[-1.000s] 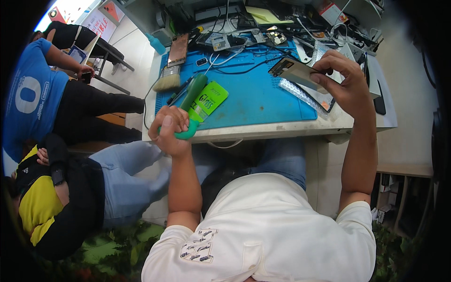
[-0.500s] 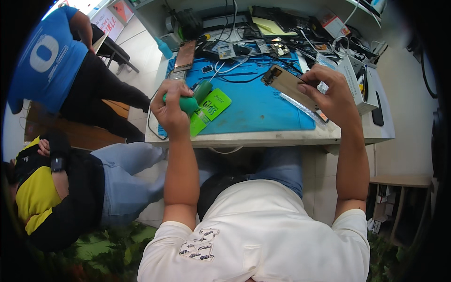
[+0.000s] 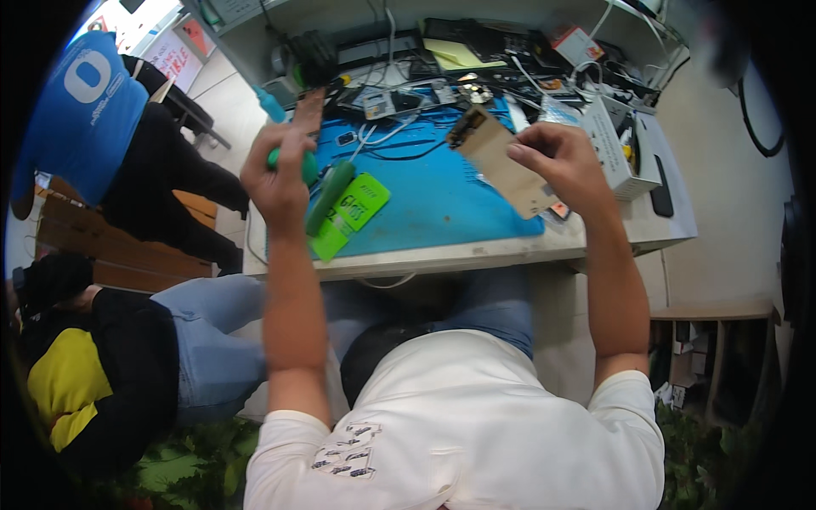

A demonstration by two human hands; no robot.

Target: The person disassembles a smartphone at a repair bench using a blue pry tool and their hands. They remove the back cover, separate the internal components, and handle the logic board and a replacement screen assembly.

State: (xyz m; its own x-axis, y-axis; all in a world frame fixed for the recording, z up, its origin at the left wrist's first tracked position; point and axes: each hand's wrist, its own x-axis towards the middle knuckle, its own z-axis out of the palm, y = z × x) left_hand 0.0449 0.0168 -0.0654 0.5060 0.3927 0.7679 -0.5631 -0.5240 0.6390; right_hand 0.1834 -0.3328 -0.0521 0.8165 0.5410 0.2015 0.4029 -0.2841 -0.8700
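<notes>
My left hand [image 3: 279, 174], slightly blurred, is closed round a rounded green bulb-like thing [image 3: 308, 167] above the left of the blue mat [image 3: 425, 225]. Just right of that hand, a long green piece with a rounded end [image 3: 331, 197] lies over or in front of a bright green glass packet [image 3: 361, 208]; whether they touch I cannot tell. Between thumb and fingers, my right hand [image 3: 557, 161] pinches the edge of a phone screen panel [image 3: 501, 166], held tilted over the mat's right side. The panel's tan back faces up, with dark parts at its far end.
Phone parts [image 3: 382, 104], cables and boards crowd the back of the desk. A white box of tools [image 3: 620, 153] and a black phone [image 3: 661, 189] are at the right. A person in blue [image 3: 89, 110] stands at the left; another in black and yellow [image 3: 119, 357] sits nearer.
The view has shifted, moving the desk leftward. My left hand has moved left, still round the green thing. The panel in my right hand now shows more of its tan back.
</notes>
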